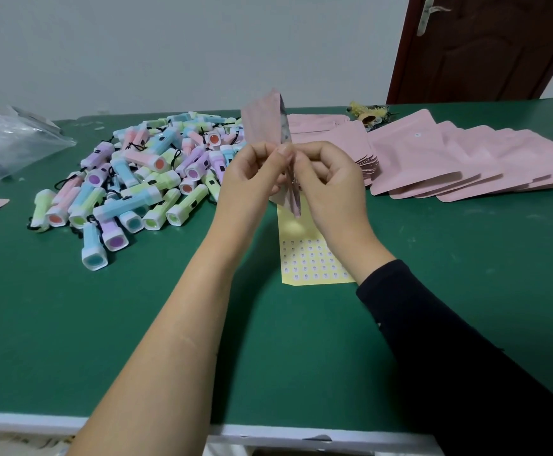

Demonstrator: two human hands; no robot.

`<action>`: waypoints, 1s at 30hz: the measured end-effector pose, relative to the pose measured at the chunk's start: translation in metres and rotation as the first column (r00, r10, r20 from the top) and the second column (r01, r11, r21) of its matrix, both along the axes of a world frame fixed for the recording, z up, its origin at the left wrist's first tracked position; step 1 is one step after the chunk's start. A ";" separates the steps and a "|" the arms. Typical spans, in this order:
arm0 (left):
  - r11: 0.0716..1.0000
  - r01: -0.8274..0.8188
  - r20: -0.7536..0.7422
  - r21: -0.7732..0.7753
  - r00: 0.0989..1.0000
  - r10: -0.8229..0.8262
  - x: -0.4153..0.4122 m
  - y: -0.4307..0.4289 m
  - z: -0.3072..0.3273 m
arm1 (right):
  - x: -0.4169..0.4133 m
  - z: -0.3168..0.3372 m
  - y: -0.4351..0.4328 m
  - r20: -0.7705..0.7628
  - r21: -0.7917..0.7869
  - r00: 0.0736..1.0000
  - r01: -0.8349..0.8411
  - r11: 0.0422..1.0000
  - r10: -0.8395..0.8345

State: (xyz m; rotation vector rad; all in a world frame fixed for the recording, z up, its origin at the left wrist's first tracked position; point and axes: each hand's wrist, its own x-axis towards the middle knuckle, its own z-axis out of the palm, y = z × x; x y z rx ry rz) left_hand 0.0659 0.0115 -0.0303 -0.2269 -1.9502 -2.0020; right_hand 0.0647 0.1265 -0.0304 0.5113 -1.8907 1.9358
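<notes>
Near centre, flat on the green table [71,324]: yellow sticker sheet [314,261], far end hidden under the hands.

Just above it: left hand [252,172] and right hand [331,179], off the table, touching each other. Fingers of both curled, thumbs and forefingers pinching opposite walls of one pink pouch [262,123]; nothing else held. Pouch upright in the air, edge-on to the camera, over the far end of the sheet.

Judged step: parting the pouch mouth for filling.

Left of the hands: heap of pastel flashlights [137,179] with black cords. Right and farther: fanned row of empty pink pouches [433,159]. Far left: clear plastic bag [8,139]. Far right: brown door [485,47].

Risks from here:
- Uneven pull on slick film, hence a slipped grip and a pouch dropped onto the stickers.
- Too hard a pull, hence a torn side seam.
- Mouth only half parted, hence a flashlight jammed at the rim.
- Tangled cords, hence extra flashlights dragged out of the heap.
</notes>
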 end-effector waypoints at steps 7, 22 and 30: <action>0.909 -0.294 -0.188 -0.295 0.951 0.246 0.000 0.004 -0.002 | -0.002 -0.007 -0.002 -0.074 0.198 0.979 0.203 0.959 -0.192; 0.701 -0.397 -0.326 -0.593 0.914 0.242 0.002 0.002 -0.003 | -0.003 -0.013 -0.005 -0.074 0.411 0.961 0.274 0.870 -0.268; 0.902 -0.208 -0.090 -0.378 0.978 0.188 0.003 0.001 0.000 | -0.006 -0.007 -0.003 0.079 0.206 0.967 0.222 0.953 -0.242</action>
